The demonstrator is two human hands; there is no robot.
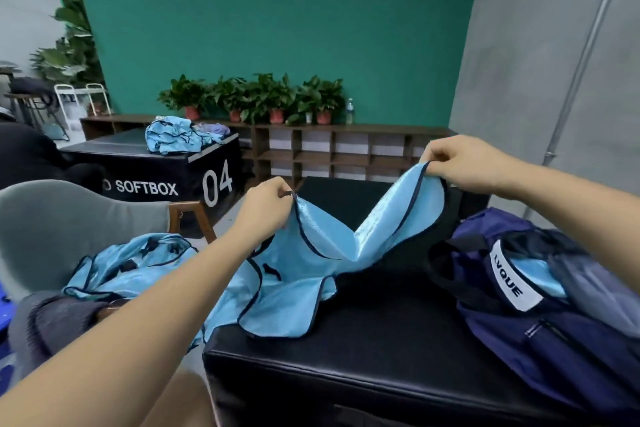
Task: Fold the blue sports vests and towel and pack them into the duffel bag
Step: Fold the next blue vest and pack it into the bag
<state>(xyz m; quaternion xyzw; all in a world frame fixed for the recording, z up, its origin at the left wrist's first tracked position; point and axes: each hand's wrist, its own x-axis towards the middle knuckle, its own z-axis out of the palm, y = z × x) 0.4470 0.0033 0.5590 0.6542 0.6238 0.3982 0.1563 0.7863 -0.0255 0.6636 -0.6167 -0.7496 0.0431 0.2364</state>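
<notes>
Vest (294,274) at frame centre judged light, limp, slippery mesh; left hand (266,208) and right hand (460,163) each pinch its dark-bound shoulder edge, likely the firmest hold.

Teal wall (277,10), potted plants (256,97) atop low wooden shelving (346,149).

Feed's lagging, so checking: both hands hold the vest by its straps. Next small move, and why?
Probably pull the vest taut and lay it flat on the black box: left hand and right hand pinch its shoulders, but its lower half lies rumpled.
</notes>
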